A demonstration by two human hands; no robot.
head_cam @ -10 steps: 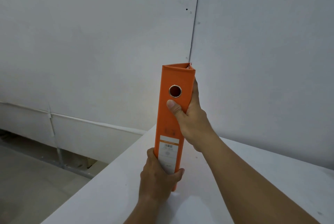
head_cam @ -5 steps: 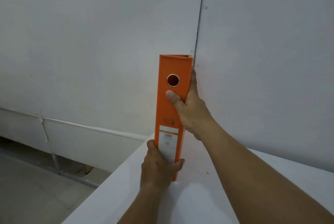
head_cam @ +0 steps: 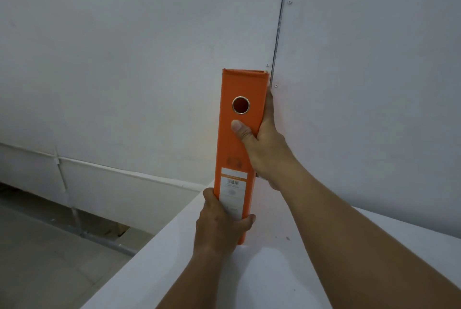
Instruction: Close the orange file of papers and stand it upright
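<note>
The orange file (head_cam: 239, 149) stands upright and closed on the white table (head_cam: 287, 271), its spine facing me with a round finger hole near the top and a white label lower down. My left hand (head_cam: 219, 229) wraps around the bottom of the spine. My right hand (head_cam: 262, 144) grips the upper right side, thumb pressed on the spine just under the hole. The file's covers and the papers inside are hidden behind the spine.
A white panelled wall (head_cam: 349, 84) with a vertical seam rises directly behind the file. The table's left edge (head_cam: 154, 239) drops to a grey floor (head_cam: 50, 258), where a pipe runs along the wall's base.
The file has straightened from a slight lean to vertical, with its top now squared up. Both hands keep the same grips, and my view has shifted a little.
</note>
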